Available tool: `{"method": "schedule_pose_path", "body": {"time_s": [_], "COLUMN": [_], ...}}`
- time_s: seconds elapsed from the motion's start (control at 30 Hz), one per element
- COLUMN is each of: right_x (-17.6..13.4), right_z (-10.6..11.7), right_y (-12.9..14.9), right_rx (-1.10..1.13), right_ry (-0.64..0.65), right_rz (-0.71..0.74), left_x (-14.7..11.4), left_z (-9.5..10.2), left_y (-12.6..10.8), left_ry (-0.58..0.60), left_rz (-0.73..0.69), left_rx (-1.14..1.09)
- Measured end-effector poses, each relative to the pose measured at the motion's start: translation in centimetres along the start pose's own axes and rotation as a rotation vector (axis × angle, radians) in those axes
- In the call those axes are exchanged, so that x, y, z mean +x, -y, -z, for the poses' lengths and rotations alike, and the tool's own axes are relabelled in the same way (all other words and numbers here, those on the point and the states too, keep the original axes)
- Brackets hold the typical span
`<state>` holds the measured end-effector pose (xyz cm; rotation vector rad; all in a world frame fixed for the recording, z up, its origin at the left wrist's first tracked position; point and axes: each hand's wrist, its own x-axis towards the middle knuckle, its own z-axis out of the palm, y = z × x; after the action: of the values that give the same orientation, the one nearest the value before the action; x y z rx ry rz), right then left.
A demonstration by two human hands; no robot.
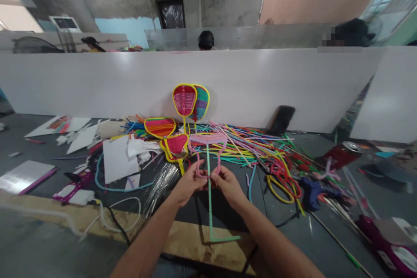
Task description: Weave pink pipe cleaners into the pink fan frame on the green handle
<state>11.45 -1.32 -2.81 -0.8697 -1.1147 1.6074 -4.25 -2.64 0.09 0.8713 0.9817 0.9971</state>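
Observation:
A fan-shaped piece of pink and green pipe cleaners (208, 139) is held up over the table's front edge. Its pink twisted outline has a filled band at the top, and a green stem runs down the middle, bent sideways at its lower end. My left hand (190, 184) pinches the lower left of the pink outline beside the stem. On the other side, my right hand (226, 184) pinches the outline where it meets the stem. Just behind lies a yellow-rimmed red fan shape (178, 145), and an orange striped one (159, 127) is to its left.
Loose coloured pipe cleaners (247, 143) spread behind my hands. Two finished fan shapes (184, 100) lean on the white partition (97, 82). A phone (282, 120), a red can (343, 154) and a blue glue gun (312, 193) lie right. White paper (119, 160) and silver tinsel (163, 182) are left.

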Motion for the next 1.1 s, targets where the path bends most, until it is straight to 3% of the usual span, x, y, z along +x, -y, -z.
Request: {"method": "schedule_pose_path", "body": {"time_s": [0.17,0.33,0.57,0.7,0.9,1.03,1.1], "right_x": [-1.0,-2.7,-3.0,-3.6,-8.0,-11.3,-12.6], "right_z": [-0.1,0.7,2.1,3.5,5.4,6.1,6.8], "right_y": [0.4,0.1,0.5,0.8,1.6,1.8,1.5], "right_rx": [-0.174,-0.262,-0.1,-0.421,-1.115,-1.256,-1.239], "right_ry": [0.065,0.099,-0.078,0.014,0.159,0.298,0.295], "right_rz": [0.027,0.074,-0.071,-0.116,0.07,0.138,0.172], "left_x": [-1.5,-2.3,-3.0,-3.4,-3.5,-3.2,-3.2], "left_z": [-0.3,-1.3,-2.6,-2.3,-1.1,-1.1,-1.1], "left_y": [0.6,1.8,2.8,3.3,4.2,4.6,4.7], "left_ry": [-0.019,-0.11,-0.128,-0.122,-0.13,-0.146,-0.146], "left_rz": [0.015,-0.031,0.034,0.087,0.166,0.181,0.184], "left_rx": [0.016,-0.086,-0.067,-0.002,0.076,0.1,0.145]}}
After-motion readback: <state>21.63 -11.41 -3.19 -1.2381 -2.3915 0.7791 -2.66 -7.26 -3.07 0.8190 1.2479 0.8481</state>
